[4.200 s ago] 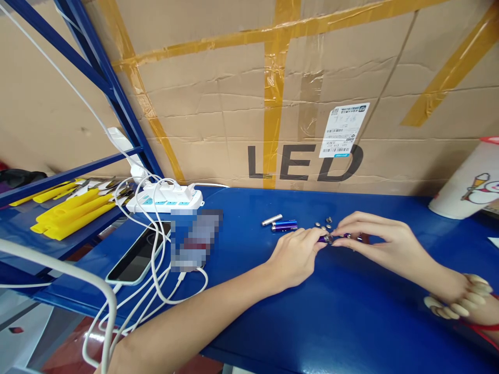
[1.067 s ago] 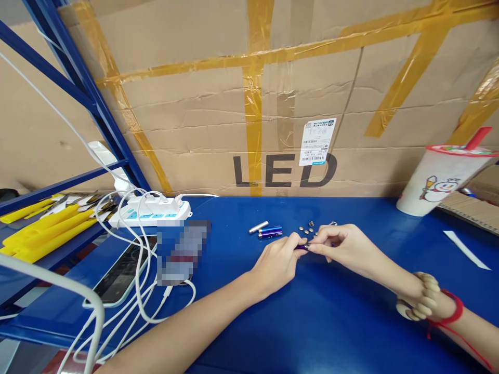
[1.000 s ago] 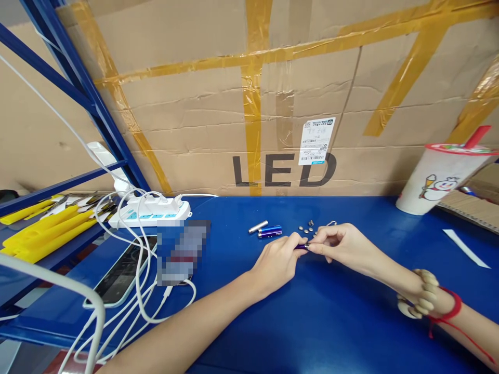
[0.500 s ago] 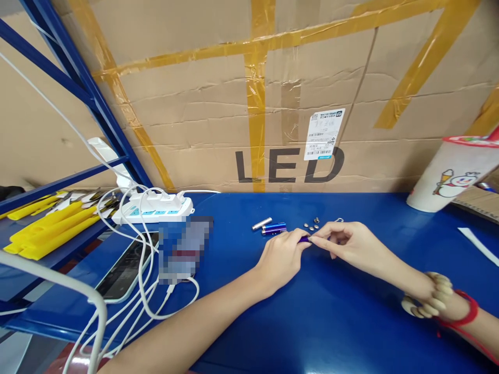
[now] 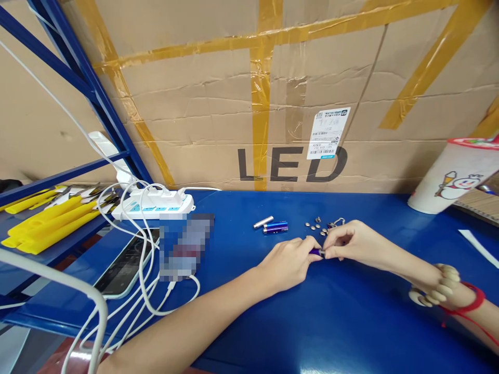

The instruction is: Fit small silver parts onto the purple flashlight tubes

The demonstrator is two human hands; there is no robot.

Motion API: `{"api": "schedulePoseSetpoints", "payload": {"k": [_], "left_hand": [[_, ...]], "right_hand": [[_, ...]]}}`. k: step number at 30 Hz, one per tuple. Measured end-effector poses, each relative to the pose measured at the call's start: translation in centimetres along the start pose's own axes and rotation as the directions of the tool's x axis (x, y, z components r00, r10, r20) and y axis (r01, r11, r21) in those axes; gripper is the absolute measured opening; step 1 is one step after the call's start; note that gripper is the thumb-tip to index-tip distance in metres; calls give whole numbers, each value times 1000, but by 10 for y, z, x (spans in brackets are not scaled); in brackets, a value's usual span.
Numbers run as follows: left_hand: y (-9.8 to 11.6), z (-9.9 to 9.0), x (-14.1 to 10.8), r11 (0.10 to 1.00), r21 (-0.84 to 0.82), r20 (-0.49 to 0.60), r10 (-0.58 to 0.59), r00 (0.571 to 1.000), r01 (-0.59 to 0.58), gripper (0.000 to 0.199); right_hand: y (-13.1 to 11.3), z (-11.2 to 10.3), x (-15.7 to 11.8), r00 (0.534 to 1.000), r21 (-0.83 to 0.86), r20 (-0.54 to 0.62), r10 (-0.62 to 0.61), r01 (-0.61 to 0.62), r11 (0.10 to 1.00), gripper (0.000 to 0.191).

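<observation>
My left hand [image 5: 291, 262] is closed around a small purple metal tube [image 5: 315, 252], which looks like a mini flashlight body. Thumb and index finger of my right hand [image 5: 349, 243] pinch at the tube's right end, where a small silvery bit shows; what it is stays unclear. Just behind the hands lie several button cells [image 5: 313, 227]. A silver carabiner clip [image 5: 337, 222] with small parts sits behind my right hand. To the left are a silver tube [image 5: 263, 222], a blue tube [image 5: 276, 225] and another purple tube [image 5: 275, 230], lying close together.
Blue table [image 5: 351, 322] under everything. At left stand a white power strip [image 5: 159, 205], tangled white cables [image 5: 146, 259], a phone [image 5: 128, 265] and a blurred-out device [image 5: 187, 246]. Yellow-handled tools [image 5: 50, 226] fill a shelf. A white cup [image 5: 448, 179] stands right; a large cardboard box [image 5: 195, 114] forms the back.
Both hands have shifted slightly right and nearer to me with the purple tube. More button cells and the clip now show behind them.
</observation>
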State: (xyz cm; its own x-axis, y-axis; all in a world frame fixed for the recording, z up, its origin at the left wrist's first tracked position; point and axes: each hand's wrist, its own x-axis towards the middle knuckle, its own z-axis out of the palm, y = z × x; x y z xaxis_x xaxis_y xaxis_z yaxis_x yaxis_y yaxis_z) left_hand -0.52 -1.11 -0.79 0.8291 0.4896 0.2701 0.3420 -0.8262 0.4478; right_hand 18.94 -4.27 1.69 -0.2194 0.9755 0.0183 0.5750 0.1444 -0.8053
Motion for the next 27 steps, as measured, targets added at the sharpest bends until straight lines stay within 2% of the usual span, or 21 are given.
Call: {"api": "schedulePoseSetpoints", "payload": {"k": [7, 10, 13, 15, 17, 22, 24, 27], "left_hand": [[0, -1, -1, 999, -14, -87, 27, 996, -29, 14], [0, -2, 0, 999, -49, -125, -18, 992, 12, 16], [0, -3, 3, 990, -110, -170, -103, 980, 85, 19], [0, -3, 5, 983, -154, -199, -127, 972, 97, 21], [1, -3, 6, 977, -194, -209, -126, 970, 85, 22], [3, -5, 5, 974, -212, -175, -123, 977, 85, 19], [4, -6, 4, 976, -207, -137, -101, 985, 71, 18], [5, -7, 3, 976, -209, -87, -82, 993, 63, 18]], "right_hand": [[-11, 9, -3, 999, 97, -21, 31, -28, 995, 35], [-12, 14, -3, 997, 130, -37, 70, -65, 989, 39], [-12, 13, -4, 977, -16, -212, -18, 15, 1000, 36], [-13, 9, -5, 927, -147, -353, -130, 83, 986, 33], [-15, 4, -7, 886, -190, -408, -222, 156, 969, 33], [-11, -1, -8, 883, -243, -256, -393, 335, 910, 26], [-9, 0, -8, 881, -277, -231, -413, 347, 896, 24], [-11, 0, -8, 896, -269, -241, -373, 308, 913, 26]]}}
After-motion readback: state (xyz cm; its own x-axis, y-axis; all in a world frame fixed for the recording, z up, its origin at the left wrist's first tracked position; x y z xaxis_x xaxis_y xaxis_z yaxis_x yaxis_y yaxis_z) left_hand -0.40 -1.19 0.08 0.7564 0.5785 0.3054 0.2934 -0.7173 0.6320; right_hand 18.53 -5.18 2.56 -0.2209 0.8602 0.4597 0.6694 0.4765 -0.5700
